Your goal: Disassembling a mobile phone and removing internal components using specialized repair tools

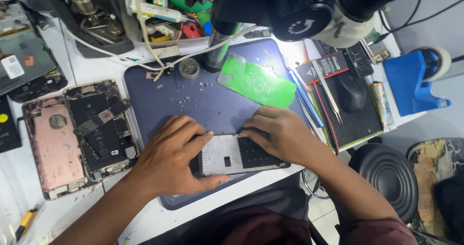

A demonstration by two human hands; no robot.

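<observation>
Head view shows both hands pressed onto a phone screen panel (pixel 241 154) lying back-side up at the 6 o'clock edge of the dark blue work mat (pixel 159 100) on the tabletop (pixel 92 68). Left hand (pixel 171 160) braces the panel's 9 o'clock end, thumb along its lower edge, fingers spread flat; grip wide and resting, not closed around it. Right hand (pixel 282 131) covers the 3 o'clock end, fingertips bearing down on the upper edge, likewise a flat press. Loose screws (pixel 186 100) lie at 12 o'clock from the panel; a green plate (pixel 256 83) at 1 o'clock; an opened phone body (pixel 101 129) at 9 o'clock; tweezers (pixel 330 92) at 2 o'clock. Judgement: step in hand is steadying the panel for inspection or part removal; any following move calls for a fine tool and steady bracing.
</observation>
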